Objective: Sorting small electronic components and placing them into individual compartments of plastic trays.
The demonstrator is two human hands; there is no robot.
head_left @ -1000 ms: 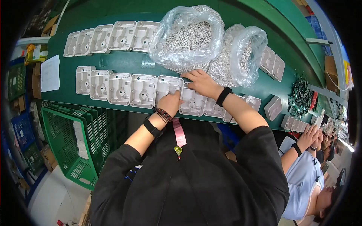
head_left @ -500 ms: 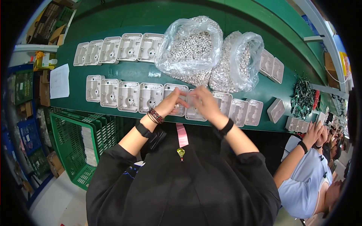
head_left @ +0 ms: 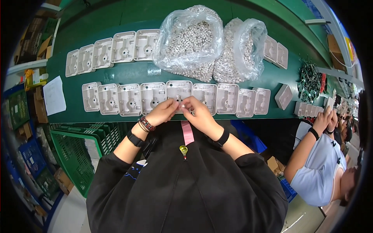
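Over the front row of light-grey plastic housings, my left hand (head_left: 163, 111) and my right hand (head_left: 197, 115) meet fingertip to fingertip. A small whitish piece (head_left: 183, 105) shows in the pinch of my right hand. My left fingers are also pinched together, and what they hold, if anything, is hidden. Right behind the hands lies a grey housing (head_left: 179, 86), open side up and partly covered by my fingers. Beyond it stands an open clear plastic bag (head_left: 189, 42) full of small silvery-white parts. A second such bag (head_left: 237, 52) leans beside it.
More grey housings (head_left: 124, 47) form a back row on the green table (head_left: 132, 73). A paper sheet (head_left: 54, 96) lies at the left; dark green parts (head_left: 309, 82) are heaped at the right. Green crates (head_left: 74, 141) stand below. A co-worker (head_left: 316, 163) handles grey pieces at the right.
My hands, spread and blurred above the housings before, have come together nearer to my body, fingers pinched. The head view has shifted slightly.
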